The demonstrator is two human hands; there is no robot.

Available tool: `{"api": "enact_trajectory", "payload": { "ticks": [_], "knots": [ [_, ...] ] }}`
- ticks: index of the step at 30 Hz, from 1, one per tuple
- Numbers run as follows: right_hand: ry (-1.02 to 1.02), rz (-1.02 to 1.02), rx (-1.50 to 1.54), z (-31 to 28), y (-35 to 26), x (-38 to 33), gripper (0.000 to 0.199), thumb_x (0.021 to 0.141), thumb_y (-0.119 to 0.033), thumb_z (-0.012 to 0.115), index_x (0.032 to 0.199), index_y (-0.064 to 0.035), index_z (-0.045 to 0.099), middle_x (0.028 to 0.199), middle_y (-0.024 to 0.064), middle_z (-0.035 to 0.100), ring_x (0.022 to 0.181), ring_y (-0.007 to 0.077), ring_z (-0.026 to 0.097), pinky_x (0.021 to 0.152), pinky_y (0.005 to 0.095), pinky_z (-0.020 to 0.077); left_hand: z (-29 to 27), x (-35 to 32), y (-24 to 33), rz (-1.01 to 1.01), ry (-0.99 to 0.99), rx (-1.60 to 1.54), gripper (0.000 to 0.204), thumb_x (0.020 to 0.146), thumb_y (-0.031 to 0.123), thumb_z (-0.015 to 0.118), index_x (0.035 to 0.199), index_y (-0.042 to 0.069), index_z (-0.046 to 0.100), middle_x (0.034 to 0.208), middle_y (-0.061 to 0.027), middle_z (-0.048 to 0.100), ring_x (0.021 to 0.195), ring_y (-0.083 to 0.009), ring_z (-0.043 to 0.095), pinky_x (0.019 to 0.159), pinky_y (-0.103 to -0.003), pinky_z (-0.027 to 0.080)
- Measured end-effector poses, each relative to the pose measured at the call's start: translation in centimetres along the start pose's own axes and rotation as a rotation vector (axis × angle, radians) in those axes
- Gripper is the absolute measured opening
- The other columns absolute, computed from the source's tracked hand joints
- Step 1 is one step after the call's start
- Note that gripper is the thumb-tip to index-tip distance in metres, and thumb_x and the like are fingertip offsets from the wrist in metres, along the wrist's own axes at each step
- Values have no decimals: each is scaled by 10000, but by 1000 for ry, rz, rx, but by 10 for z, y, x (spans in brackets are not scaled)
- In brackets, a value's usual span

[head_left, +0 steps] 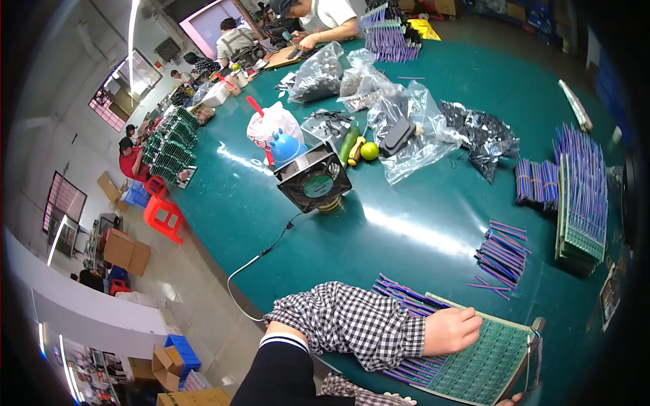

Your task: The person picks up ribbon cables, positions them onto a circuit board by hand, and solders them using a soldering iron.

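Note:
My left hand (452, 331), in a black-and-white checked sleeve, rests over a green circuit board panel (484, 358) near the front edge of the table. Its fingers are curled together; whatever they pinch is hidden beneath them. Purple and blue wire pieces (413, 365) stick out in a row from the panel's left side, under my left forearm. Only a few fingertips of my right hand (511, 401) show at the lower edge, by the panel's near right corner. A thin grey stick-like thing (537, 331) stands at the panel's right end.
Loose purple wires (502, 257) lie beyond the panel. Stacked wired panels (581, 196) stand at the right. A black fan (313, 179) with a cable (261, 256) sits mid-table, near plastic bags (413, 122) and a green fruit (369, 151). A person (325, 24) works across the table.

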State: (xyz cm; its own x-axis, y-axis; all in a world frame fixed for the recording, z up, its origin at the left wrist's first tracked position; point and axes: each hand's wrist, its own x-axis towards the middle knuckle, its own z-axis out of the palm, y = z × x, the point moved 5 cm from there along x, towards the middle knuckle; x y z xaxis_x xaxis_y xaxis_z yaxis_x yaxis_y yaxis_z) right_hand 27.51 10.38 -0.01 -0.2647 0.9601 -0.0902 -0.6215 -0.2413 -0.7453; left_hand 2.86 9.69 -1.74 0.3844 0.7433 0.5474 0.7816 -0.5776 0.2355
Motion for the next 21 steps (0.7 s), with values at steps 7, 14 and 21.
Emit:
{"api": "enact_trajectory", "payload": {
  "ticks": [7,14,21],
  "knots": [
    [235,-10,42,-36,-33,-38,431,1050,-406,562,1228,-13,571,903,66,627,939,163,637,792,339,547,3,17,-9,40,-96,-82,304,737,156,639,995,-3,642,1083,-128,623,965,-257,636,794,-351,583],
    [682,-268,-234,-64,-83,7,394,1069,-436,546,1181,-57,542,736,-6,511,659,109,532,560,290,510,-24,32,-15,7,-178,74,390,754,123,661,1118,-9,705,1039,-124,668,929,-265,673,792,-350,576],
    [797,-886,-748,-99,-189,60,368,1027,-310,651,1100,50,664,818,68,656,725,161,673,573,322,580,-27,29,-12,-13,-145,22,422,721,67,677,1136,-6,711,1046,-122,672,919,-277,676,796,-368,589]
  ]
}}
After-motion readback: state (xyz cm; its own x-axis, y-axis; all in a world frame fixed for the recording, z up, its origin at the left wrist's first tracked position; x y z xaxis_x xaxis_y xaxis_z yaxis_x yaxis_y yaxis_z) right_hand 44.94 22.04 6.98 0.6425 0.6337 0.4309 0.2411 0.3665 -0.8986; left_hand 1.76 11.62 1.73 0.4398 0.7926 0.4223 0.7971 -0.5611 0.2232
